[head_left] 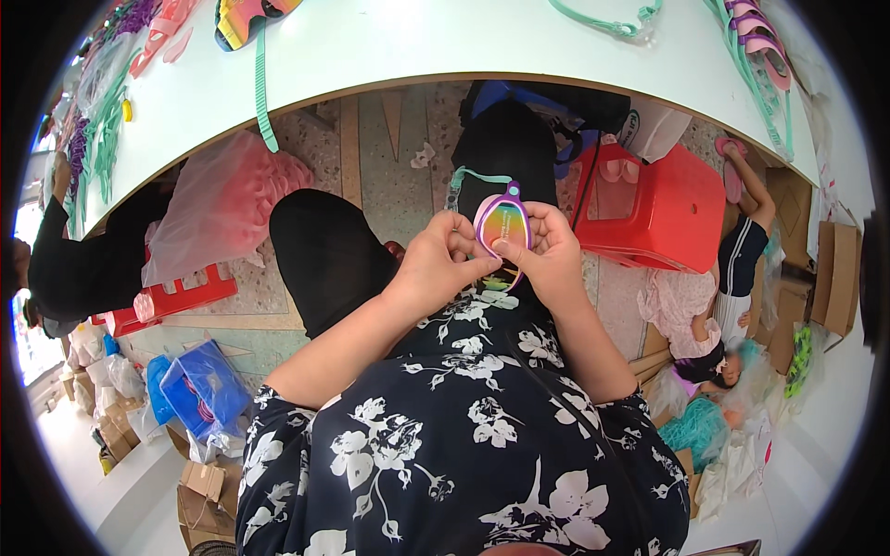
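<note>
Over my lap I hold a pair of swim goggles (pixel 513 225) with a purple and pink frame and a shiny yellow-to-pink lens. One lens faces up; the other part lies lower and is partly covered by my fingers. My right hand (pixel 556 259) grips the right side, its thumb pressed on the lens. On the opposite side, my left hand (pixel 436 262) has its fingers closed against the lower left rim. A teal strap (pixel 480 176) loops off the top of the frame to the left.
A white table (pixel 417 42) curves ahead, bearing rainbow-lens goggles (pixel 246 20), teal straps and pink goggles (pixel 760 37). Below stand a red stool (pixel 658 213) and a bag of pink pieces (pixel 232 195). A blue bin (pixel 204 389) is left; people are at both sides, with cardboard boxes (pixel 836 278) right.
</note>
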A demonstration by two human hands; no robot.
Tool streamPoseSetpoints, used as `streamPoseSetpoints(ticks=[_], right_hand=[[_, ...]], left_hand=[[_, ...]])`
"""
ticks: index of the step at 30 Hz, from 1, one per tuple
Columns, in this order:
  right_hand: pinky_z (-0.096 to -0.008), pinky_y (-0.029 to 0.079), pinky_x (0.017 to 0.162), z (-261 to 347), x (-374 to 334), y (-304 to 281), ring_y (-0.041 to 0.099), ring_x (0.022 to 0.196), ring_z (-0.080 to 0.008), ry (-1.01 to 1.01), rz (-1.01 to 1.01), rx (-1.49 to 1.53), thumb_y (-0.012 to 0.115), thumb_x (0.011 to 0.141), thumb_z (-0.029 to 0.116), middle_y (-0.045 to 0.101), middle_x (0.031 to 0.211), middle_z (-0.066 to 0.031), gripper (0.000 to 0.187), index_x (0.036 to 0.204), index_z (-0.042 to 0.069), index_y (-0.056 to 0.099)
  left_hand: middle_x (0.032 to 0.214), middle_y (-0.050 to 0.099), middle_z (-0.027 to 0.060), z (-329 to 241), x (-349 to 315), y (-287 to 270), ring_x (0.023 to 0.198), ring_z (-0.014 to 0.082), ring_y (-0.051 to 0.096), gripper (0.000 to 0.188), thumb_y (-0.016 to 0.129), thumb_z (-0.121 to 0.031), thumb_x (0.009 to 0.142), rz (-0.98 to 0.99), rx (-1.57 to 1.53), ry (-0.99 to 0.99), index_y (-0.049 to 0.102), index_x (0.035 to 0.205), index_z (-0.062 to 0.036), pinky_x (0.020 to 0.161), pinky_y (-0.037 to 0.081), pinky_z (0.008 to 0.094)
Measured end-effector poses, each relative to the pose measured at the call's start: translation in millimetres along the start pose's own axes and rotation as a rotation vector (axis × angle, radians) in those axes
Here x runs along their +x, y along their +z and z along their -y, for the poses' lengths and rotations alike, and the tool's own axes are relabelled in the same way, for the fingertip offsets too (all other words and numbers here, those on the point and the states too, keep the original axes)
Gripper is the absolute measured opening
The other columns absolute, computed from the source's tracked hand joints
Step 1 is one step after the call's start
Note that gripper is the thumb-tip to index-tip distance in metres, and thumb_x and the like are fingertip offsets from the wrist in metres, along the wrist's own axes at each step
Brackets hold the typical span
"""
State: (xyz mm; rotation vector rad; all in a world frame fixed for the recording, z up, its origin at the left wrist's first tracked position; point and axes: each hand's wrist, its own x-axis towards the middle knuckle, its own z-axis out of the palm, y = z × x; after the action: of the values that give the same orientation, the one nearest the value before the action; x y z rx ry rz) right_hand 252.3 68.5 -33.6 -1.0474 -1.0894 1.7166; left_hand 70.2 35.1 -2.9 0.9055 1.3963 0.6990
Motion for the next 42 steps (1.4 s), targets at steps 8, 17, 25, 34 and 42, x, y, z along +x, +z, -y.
streamPoseSetpoints(ticks=[8, 17, 25, 34, 42], right_hand=[[-0.0277, 0.057, 0.079, -1, -4, 3, 0.067, 0.093, -0.0157, -0.008, 0.015, 0.038, 0.075, 0.083, -0.002, 0.066, 0.104, -0.0121, 0.046, 0.12, -0.003, 0.049], [-0.0279, 0.056, 0.086, 2, -2, 1, 0.066, 0.099, -0.0156, 0.006, 0.049, 0.035, 0.075, 0.083, -0.003, 0.065, 0.108, -0.012, 0.047, 0.122, -0.004, 0.048], [-0.0282, 0.058, 0.08, 2, 0, -2, 0.067, 0.094, -0.0157, 0.014, 0.028, 0.012, 0.076, 0.085, 0.002, 0.066, 0.105, -0.0133, 0.043, 0.118, -0.003, 0.048], [-0.0261, 0.055, 0.08, 3, -2, 0, 0.067, 0.092, -0.0131, 0.049, 0.0, -0.07, 0.076, 0.086, 0.004, 0.067, 0.103, -0.0106, 0.04, 0.117, -0.002, 0.051], [-0.0252, 0.056, 0.074, 16, 0, 4, 0.067, 0.088, -0.0121, 0.048, -0.001, -0.189, 0.075, 0.086, 0.005, 0.067, 0.099, -0.0108, 0.038, 0.113, -0.001, 0.051]], left_hand=[[0.097, 0.071, 0.0062, 9, 9, -8, 0.093, 0.0135, 0.068, 0.04, 0.074, 0.002, 0.083, 0.235, -0.506, -0.115, 0.056, 0.119, 0.001, 0.085, 0.053, 0.0279], [0.101, 0.068, 0.0051, 10, 1, 4, 0.09, 0.0112, 0.066, 0.037, 0.07, 0.0, 0.088, 0.094, -0.331, -0.05, 0.056, 0.122, 0.0022, 0.084, 0.052, 0.0268], [0.095, 0.067, 0.0052, -5, -12, 6, 0.083, 0.0091, 0.063, 0.044, 0.064, -0.001, 0.093, -0.03, 0.115, 0.169, 0.05, 0.134, 0.0043, 0.077, 0.052, 0.0233], [0.106, 0.066, 0.0084, 12, -1, 7, 0.094, 0.0112, 0.063, 0.034, 0.06, 0.004, 0.093, -0.02, -0.148, 0.111, 0.055, 0.127, 0.0057, 0.083, 0.053, 0.0248], [0.106, 0.067, 0.0094, 4, -11, 16, 0.096, 0.0126, 0.064, 0.031, 0.059, 0.004, 0.094, -0.093, -0.211, 0.105, 0.056, 0.125, 0.0077, 0.085, 0.053, 0.0253]])
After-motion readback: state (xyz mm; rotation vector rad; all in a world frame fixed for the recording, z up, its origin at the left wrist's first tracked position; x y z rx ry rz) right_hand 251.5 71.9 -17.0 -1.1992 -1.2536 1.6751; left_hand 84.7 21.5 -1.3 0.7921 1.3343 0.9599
